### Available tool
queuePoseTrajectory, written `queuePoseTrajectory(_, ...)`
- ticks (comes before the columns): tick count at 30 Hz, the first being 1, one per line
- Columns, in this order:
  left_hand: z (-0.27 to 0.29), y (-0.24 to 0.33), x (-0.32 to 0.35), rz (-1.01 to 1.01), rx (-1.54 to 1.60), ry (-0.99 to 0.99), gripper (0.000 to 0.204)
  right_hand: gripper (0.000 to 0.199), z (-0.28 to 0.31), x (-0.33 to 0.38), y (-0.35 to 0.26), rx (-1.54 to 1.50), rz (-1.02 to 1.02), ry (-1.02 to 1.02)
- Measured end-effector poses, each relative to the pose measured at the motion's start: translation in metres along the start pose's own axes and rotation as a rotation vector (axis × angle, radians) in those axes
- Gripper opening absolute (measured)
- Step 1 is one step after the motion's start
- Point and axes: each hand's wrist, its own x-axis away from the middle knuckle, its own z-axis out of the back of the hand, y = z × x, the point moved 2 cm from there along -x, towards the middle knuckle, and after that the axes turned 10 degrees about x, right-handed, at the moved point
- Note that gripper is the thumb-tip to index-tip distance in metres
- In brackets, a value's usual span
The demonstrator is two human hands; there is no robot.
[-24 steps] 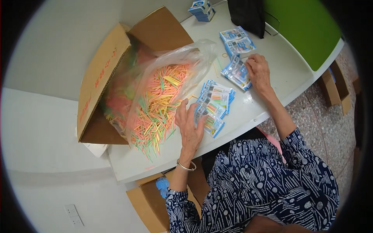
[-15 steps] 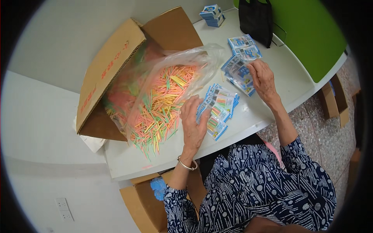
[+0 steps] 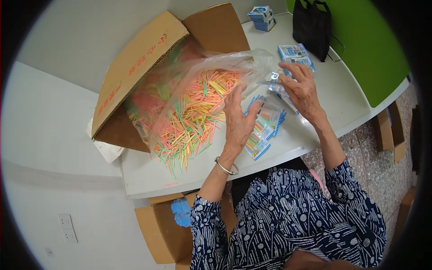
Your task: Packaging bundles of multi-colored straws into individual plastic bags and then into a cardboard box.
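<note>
My left hand (image 3: 238, 119) is raised with its fingers apart, holding nothing, between a heap of thin pastel sticks (image 3: 189, 121) and some flat packets. These clear packets (image 3: 265, 121) with blue striped edges overlap on the table, showing coloured sticks inside; my left thumb and palm cover part of them. My right hand (image 3: 302, 90) is bent over another clear-and-blue packet (image 3: 280, 92), its fingertips closed on the upper part. That packet looks glossy and blurred, and my fingers hide some of it. Further back lie more blue packets (image 3: 294, 51), partly behind my right hand.
A cardboard box (image 3: 139, 67) lies tipped on the white table (image 3: 146, 182), its clear plastic bag (image 3: 252, 58) spilling the sticks. Small blue-and-white boxes (image 3: 262, 18) and a black bag (image 3: 311, 27) stand at the back by a green panel (image 3: 373, 54). Open cartons (image 3: 153, 234) sit below.
My left hand has lifted away slightly up and to the right. My right hand has shifted toward the back, and the packet at its fingers has tilted. The whole view has shifted somewhat.
</note>
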Motion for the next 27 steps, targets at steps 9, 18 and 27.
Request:
queuePoseTrajectory(9,0.027,0.011,0.021,-0.062,0.157,0.094,0.012,0.015,-0.003,-0.008,-0.050,-0.616,0.070,-0.180)
queuePoseTrajectory(18,0.068,-0.013,0.073,0.047,-0.026,0.097,0.008,0.014,-0.031,0.019,-0.097,-0.842,0.016,-0.468)
queuePoseTrajectory(27,0.090,-0.026,0.102,0.152,-0.142,0.020,0.011,0.020,-0.038,0.030,-0.125,-0.936,0.046,-0.590)
